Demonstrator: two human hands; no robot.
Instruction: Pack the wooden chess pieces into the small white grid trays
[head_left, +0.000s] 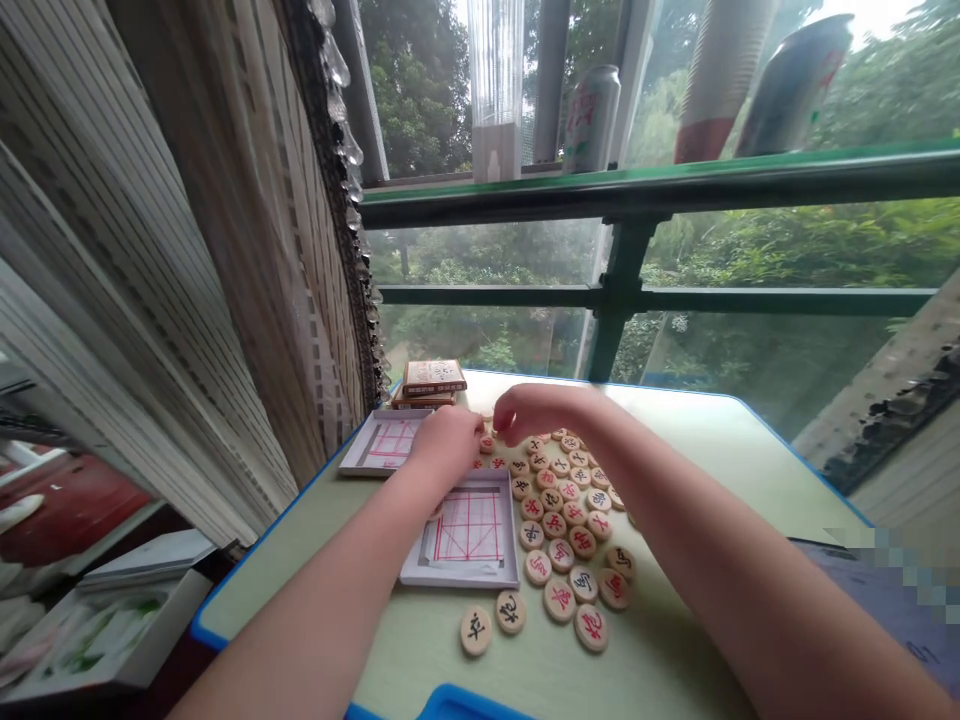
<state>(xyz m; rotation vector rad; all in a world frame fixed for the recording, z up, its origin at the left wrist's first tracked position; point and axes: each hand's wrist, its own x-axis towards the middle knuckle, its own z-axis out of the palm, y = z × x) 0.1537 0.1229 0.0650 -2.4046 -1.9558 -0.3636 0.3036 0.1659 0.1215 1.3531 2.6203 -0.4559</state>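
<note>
Several round wooden chess pieces (pixel 564 520) with red and black characters lie spread on a pale green table (pixel 720 470). My left hand (pixel 448 443) is curled with its fingers down among the far pieces, between two shallow white box halves. My right hand (pixel 525 408) hovers just right of it, fingers bent and pinched over the same pieces. What either hand grips is hidden. The near box half (pixel 466 532) holds a folded paper board with a red grid. The far box half (pixel 381 442) shows the same grid.
A small stack of flat boxes (pixel 433 382) sits at the table's far edge by the window. Cans and cups (pixel 592 115) stand on the green window ledge. A bamboo blind (pixel 225 250) hangs at the left. A dark item lies at the table's right edge.
</note>
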